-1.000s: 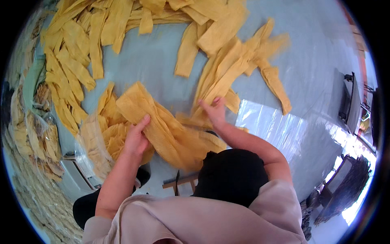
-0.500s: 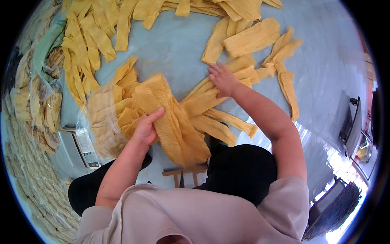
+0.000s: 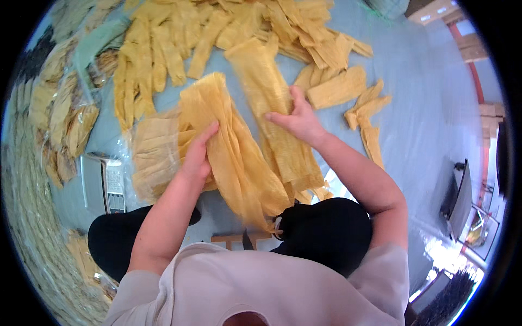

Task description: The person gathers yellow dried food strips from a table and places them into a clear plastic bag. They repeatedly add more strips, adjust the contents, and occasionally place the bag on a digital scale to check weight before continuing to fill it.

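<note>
Yellow strips in the head view: look long, flat, finely wrinkled and partly blurred; slant side by side just ahead of the black-clad knees. Clamps the left strip with the left hand, thumb on top. Grips the right strip along its edge with the right hand, apart from the other, thumb and forefinger spread wide.
</note>
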Tool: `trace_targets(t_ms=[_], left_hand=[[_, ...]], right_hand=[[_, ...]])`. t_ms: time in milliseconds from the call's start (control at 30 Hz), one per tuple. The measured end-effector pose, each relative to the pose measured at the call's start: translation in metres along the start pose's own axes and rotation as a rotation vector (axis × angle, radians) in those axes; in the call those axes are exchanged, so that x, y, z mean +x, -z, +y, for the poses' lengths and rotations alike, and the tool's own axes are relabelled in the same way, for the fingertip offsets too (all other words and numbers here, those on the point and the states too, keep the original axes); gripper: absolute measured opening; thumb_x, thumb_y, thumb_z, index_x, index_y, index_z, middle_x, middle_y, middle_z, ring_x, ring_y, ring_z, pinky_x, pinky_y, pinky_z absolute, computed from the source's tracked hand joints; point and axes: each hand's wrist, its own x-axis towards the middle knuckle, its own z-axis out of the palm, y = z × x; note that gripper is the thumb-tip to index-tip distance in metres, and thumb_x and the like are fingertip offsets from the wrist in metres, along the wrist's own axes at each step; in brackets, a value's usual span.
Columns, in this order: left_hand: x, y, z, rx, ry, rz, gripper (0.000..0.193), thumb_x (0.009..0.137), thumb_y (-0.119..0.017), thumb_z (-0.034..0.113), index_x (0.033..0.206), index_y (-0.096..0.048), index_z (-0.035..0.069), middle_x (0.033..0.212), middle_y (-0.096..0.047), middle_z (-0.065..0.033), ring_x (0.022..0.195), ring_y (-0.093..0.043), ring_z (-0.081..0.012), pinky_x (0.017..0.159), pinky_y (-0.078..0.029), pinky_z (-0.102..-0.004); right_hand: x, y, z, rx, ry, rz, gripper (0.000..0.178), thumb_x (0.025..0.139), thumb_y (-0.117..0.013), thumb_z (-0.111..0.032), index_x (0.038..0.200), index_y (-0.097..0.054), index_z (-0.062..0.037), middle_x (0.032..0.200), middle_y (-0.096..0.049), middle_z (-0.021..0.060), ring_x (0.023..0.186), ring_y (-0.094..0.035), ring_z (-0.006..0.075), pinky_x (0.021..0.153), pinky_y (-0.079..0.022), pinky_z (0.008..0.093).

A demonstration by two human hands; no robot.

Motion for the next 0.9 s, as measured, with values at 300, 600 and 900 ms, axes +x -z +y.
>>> trace_targets(t_ms=[300, 600, 900], left_hand=[[-0.109, -0.055, 0.093, 0.104, -0.129, -0.33, 0.041, 0.089, -0.058, 0.026, 0.122, -0.052, 0.002, 0.114, -0.062, -0.0114, 0.102, -0.061, -0.0233, 0.09, -0.049, -0.038], [-0.158, -0.03, 0.046, -0.042, -0.196, -0.476, 0.043, 0.092, -0.049, 0.036, 0.123, -0.054, 0.006, 0.115, -0.062, -0.0107, 0.102, -0.061, -0.023, 0.09, -0.049, -0.0391], [-0.166, -0.036, 0.019, -0.035, -0.152, -0.617, 0.045, 0.093, -0.048, 0.036, 0.124, -0.054, 0.004, 0.117, -0.061, -0.01, 0.103, -0.06, -0.0211, 0.091, -0.048, -0.0346]], right_hand=[[-0.029, -0.071, -0.183, 0.334, 0.158, 0.072, 0.05, 0.08, -0.07, -0.022, 0.114, -0.038, -0.0018, 0.099, -0.062, 0.0128, 0.093, -0.06, 0.022, 0.083, -0.048, 0.0338], [-0.061, -0.009, -0.243, 0.013, 0.051, -0.062, 0.049, 0.082, -0.066, -0.045, 0.105, -0.056, -0.004, 0.108, -0.059, 0.01, 0.1, -0.056, 0.0148, 0.082, -0.045, 0.0256], [-0.033, -0.025, -0.218, 0.377, 0.376, 0.063, 0.025, 0.091, -0.056, -0.03, 0.104, -0.055, -0.0078, 0.099, -0.061, 0.0007, 0.095, -0.053, 0.0112, 0.089, -0.037, 0.0276]])
